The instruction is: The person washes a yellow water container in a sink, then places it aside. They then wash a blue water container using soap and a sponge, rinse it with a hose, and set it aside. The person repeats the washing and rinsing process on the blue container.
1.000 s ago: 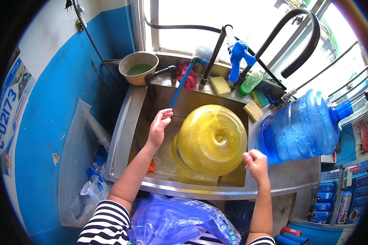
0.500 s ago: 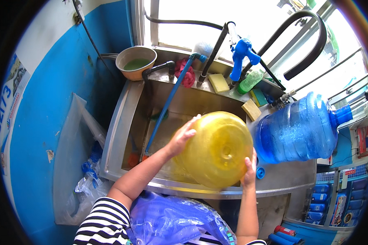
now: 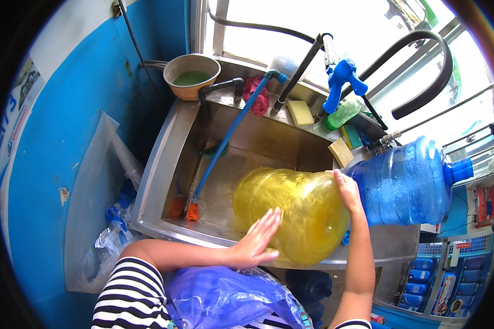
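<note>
A big translucent yellow water jug (image 3: 291, 211) lies tilted over the front edge of the steel sink (image 3: 241, 129). Its rounded base points right and toward me, while its other end reaches into the basin. Flat against the jug's near side rests my left hand (image 3: 259, 241), with its fingers stretched out. My right hand (image 3: 347, 192) curves over the base end from the right and grips it. Just beyond that hand, a blue water jug (image 3: 403, 178) lies on its side, neck to the right. The yellow jug's mouth is not visible.
A long blue-handled brush (image 3: 219, 153) with orange bristles leans in the basin. Along the back ledge are a bowl (image 3: 173, 82) of greenish liquid, yellow sponges (image 3: 299, 112), a green bottle (image 3: 341, 115) and a blue-handled tap (image 3: 343, 82). Clear plastic (image 3: 88, 219) hangs at left.
The yellow jug has turned so its side shows and its base points more to the right. My left hand moved down its near side; my right hand moved up over the base end.
</note>
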### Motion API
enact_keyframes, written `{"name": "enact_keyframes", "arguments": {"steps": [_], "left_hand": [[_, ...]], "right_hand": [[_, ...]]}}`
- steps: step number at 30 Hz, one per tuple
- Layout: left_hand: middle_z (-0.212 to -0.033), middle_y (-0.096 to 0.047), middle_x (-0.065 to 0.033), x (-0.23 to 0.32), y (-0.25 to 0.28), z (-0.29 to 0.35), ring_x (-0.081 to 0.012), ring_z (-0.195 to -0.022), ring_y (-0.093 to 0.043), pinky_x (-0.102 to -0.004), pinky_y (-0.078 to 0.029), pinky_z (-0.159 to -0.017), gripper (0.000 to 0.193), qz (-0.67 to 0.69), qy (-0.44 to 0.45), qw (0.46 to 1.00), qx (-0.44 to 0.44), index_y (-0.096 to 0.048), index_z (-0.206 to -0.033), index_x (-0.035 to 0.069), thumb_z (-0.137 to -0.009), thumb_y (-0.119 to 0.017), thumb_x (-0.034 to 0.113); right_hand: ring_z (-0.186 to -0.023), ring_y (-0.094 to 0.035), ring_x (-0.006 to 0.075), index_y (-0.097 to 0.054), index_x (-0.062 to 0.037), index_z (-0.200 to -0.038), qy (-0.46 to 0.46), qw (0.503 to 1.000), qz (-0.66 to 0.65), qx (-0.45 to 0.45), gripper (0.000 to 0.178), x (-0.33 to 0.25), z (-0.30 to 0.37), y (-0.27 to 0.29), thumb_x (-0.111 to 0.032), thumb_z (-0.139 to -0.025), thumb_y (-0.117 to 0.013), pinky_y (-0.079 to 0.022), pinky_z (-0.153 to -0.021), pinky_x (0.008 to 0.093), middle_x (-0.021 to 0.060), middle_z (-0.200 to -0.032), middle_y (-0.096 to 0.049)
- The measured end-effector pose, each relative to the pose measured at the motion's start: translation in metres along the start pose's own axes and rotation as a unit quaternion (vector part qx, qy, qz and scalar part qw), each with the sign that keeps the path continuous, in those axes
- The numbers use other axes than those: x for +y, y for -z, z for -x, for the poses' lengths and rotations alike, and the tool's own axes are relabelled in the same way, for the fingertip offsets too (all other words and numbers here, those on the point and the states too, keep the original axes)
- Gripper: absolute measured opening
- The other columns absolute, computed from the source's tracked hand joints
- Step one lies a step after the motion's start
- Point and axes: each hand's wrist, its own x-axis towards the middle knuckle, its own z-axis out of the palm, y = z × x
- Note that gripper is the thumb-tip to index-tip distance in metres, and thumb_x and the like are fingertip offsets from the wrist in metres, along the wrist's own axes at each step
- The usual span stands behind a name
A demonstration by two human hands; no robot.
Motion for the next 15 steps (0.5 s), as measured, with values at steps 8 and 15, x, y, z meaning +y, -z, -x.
{"name": "enact_keyframes", "arguments": {"steps": [8, 15], "left_hand": [[-0.092, -0.067, -0.0094, -0.034, 0.071, -0.102, -0.0264, -0.085, -0.062, -0.0406, -0.046, -0.081, 0.015, -0.013, -0.094, 0.973, 0.208, -0.066, -0.085, 0.006, -0.076, -0.054, 0.01], [-0.144, -0.045, -0.0147, -0.092, 0.027, -0.203, -0.0257, -0.134, -0.04, -0.0346, -0.027, -0.113, 0.049, 0.217, 0.038, 0.968, -0.116, -0.046, -0.14, 0.004, -0.098, -0.042, 0.029]], "right_hand": [[-0.1, -0.06, 0.0228, -0.074, -0.0174, -0.091, 0.448, 0.846, 0.244, -0.152, 0.027, -0.104, 0.03, -0.029, -0.04, -0.079, -0.065, -0.029, -0.107, 0.0513, 0.006, -0.096, -0.062], [-0.098, -0.058, 0.0207, -0.073, -0.0147, -0.075, 0.51, 0.759, 0.297, -0.275, 0.019, -0.124, 0.087, -0.051, -0.033, -0.076, -0.066, -0.028, -0.108, 0.0523, 0.0044, -0.088, -0.057]]}}
